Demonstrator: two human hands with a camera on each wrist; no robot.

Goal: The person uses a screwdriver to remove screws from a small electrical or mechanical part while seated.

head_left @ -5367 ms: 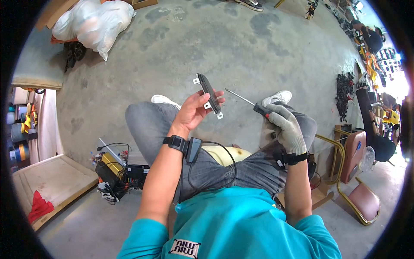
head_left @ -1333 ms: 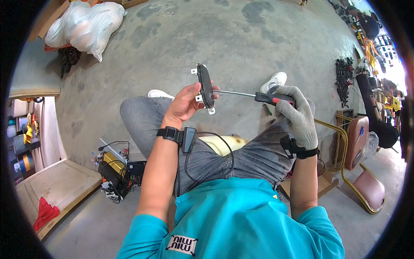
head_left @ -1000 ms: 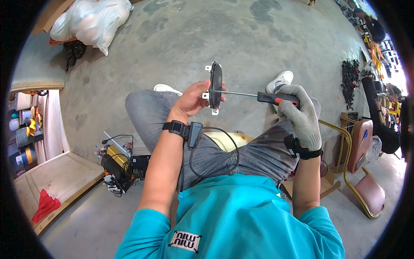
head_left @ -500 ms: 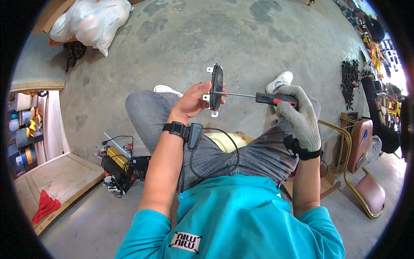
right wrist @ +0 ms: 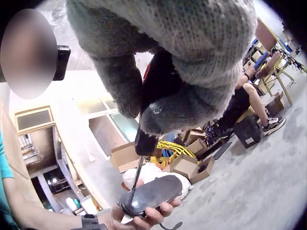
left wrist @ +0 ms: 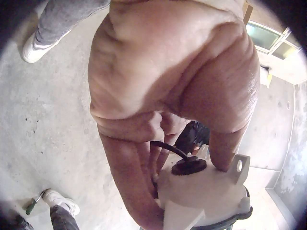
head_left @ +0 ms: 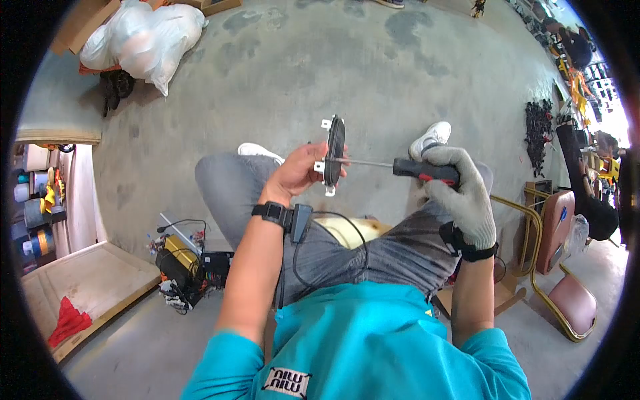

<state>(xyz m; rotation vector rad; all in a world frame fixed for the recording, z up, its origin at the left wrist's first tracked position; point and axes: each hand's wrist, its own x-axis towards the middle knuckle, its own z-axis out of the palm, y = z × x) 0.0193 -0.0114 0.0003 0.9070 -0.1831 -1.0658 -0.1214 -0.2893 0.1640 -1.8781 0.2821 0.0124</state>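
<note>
My bare left hand (head_left: 298,175) grips an oval lamp-like unit (head_left: 338,147) by its edges, thumb on the near side and fingers behind. Its dark glossy face (right wrist: 160,192) is turned toward the right hand. In the left wrist view the pale housing (left wrist: 196,191) has mounting tabs and a black rubber plug (left wrist: 189,165) with a short cable. My gloved right hand (head_left: 463,190) holds a screwdriver (head_left: 417,167) by its black and red handle. The shaft runs level to the left, its tip at the dark face near the rim in the right wrist view.
A gold-framed chair (head_left: 537,233) stands at the right. A pile of wired parts (head_left: 183,267) lies by the left knee, near a pale panel with a red cloth (head_left: 69,323). White plastic bags (head_left: 143,41) sit at the far left. Another person sits beyond in the right wrist view.
Over five seconds ago the screwdriver pointed up and left, apart from the unit; its tip has come to the dark face. In the last second the hands' pose hardly changes; the head view shifts slightly.
</note>
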